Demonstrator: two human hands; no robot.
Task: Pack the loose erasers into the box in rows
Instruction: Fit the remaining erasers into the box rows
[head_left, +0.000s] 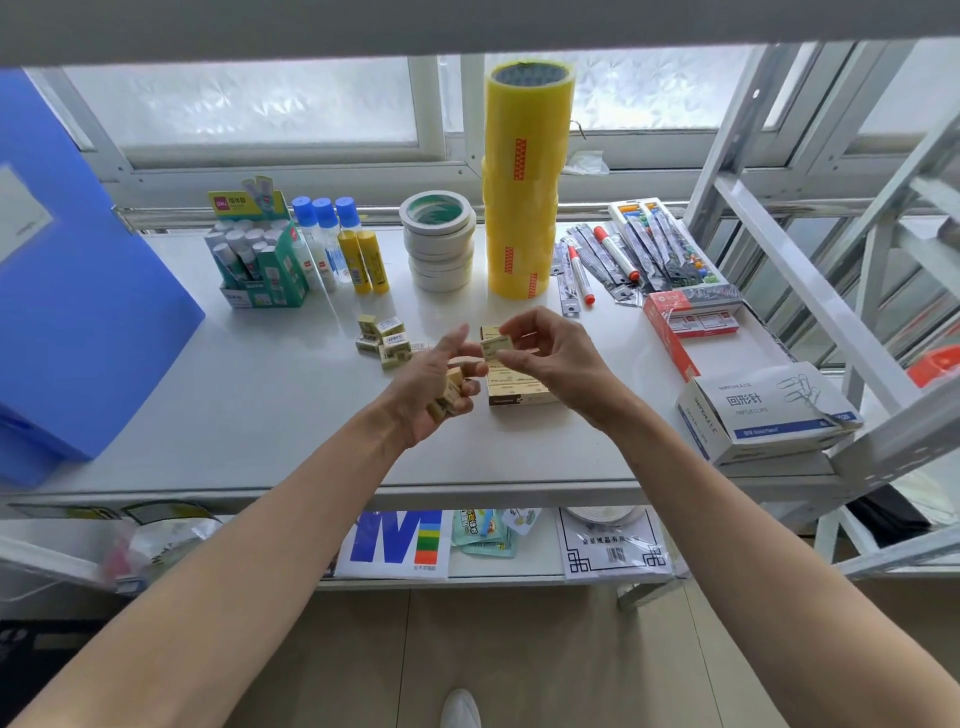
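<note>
Head view shows one eraser (494, 346) pinched between the thumb and fingertips of the right hand (550, 358), held in the air just above the box (517, 387). That box lies open on the white shelf (260, 405), directly under both hands, with rows of erasers already lining it; how many it holds cannot be counted, since the hands cover part of it. The left hand (434, 384) curls round a small stack of erasers (448, 397) in its palm, at least three, while its index finger and thumb reach toward the single eraser in the other hand. A loose pile of erasers (383, 340), roughly eight, sits on the shelf to the left of the box, well clear of the left hand.

Behind the pile stand two yellow glue sticks (363, 260) and three blue-capped glue bottles (324, 234), beside one green display carton of glue sticks (260, 265). One stack of white tape rolls (440, 241) and one tall column of yellow packing tape (522, 182) rise behind the box. Two red-capped markers (597, 260) lie among packaged pens to the right. Nearer the right edge sit one red stapler box (685, 322) and one white paper clip box (763, 415). A blue folder (67, 291) leans at the far left.
</note>
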